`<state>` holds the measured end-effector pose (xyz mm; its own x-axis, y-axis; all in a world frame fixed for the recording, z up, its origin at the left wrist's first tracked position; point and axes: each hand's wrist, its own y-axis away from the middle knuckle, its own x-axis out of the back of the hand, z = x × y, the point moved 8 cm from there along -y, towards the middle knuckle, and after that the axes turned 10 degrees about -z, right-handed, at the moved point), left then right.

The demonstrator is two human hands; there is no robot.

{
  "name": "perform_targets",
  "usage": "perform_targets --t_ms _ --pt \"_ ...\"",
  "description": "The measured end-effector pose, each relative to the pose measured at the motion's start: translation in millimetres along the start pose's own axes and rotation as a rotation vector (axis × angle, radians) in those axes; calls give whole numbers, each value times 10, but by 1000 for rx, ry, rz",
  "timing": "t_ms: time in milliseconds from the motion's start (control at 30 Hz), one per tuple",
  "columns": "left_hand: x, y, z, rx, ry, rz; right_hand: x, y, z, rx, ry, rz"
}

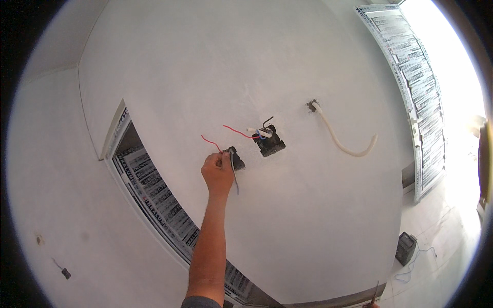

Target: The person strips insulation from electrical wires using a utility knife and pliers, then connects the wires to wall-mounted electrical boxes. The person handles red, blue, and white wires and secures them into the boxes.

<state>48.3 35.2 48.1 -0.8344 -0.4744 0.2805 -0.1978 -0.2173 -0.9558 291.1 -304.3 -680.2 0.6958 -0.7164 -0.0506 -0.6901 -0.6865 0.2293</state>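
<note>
L hand (pixel 217 172): grip narrow, pinching red wire (pixel 211 142) @ wall box (pixel 238 161) | wire axis up-L from grip, box just R | L nearer; R hand (pixel 372 305) cropped, grip can't tell

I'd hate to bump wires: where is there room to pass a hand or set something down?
The wall is bare below the right wall box and white tube. Floor looks free between the wrapped panel and the black box. Crowded: both boxes, with red wires, and the left hand at the left wall box.
</note>
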Motion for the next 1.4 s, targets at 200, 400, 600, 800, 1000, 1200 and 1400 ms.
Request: perform_targets --t_ms 200,400,600,800,1000,1200,1400 --pt "312 124 455 36 391 -86 -20 18 -83 -55 44 -28" --pt "737 41 687 -18 378 -184 -130 -300 333 -26 192 -47" --pt "85 68 236 66 -145 -420 -217 -199 9 -30 96 -99" --pt "-55 124 77 265 134 -478 -133 -184 357 80 198 -10" --pt "-167 170 -224 559 724 -517 -8 67 379 -93 204 -40" --pt "-204 160 -252 643 813 -535 -23 104 387 -123 123 -50" --pt "-210 55 -164 582 665 -557 -105 33 525 -138 116 -50"
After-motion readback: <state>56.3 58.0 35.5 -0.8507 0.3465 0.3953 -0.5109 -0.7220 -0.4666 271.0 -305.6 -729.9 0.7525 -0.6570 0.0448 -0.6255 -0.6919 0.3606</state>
